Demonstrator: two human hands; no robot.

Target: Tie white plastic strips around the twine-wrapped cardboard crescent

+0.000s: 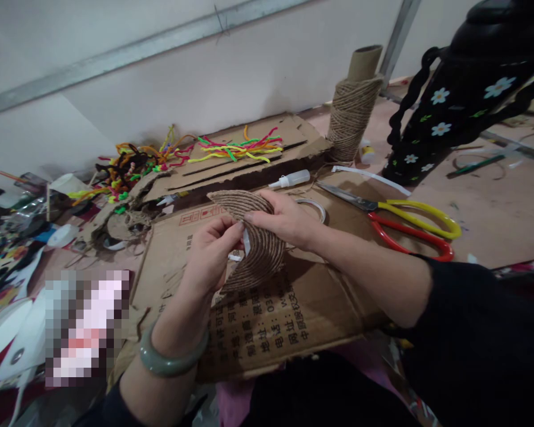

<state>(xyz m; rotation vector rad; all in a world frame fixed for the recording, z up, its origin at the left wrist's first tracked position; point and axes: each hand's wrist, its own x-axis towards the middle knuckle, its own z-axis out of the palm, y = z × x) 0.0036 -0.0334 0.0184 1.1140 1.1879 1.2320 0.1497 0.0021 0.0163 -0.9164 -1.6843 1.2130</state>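
Note:
A crescent-shaped piece covered in rows of brown twine (262, 252) is held up over a flattened cardboard box (329, 302). My right hand (289, 219) grips its upper part, thumb on the twine face and fingers behind. At the inner curve, my left hand (216, 246) is closed in a pinch beside a small white strip (246, 243). Whether those fingers hold the strip or the crescent's edge is hard to make out. Just beyond the hands lie a small white squeeze bottle (291, 178) and a white ring (314, 209).
Scissors with yellow and red handles (404, 222) lie at the right. Behind stand a twine spool (353, 112) and a black flowered bottle (445, 112). Colourful pipe cleaners (235, 148) rest on cardboard at the back. Craft clutter and a white glue gun (24, 341) fill the left.

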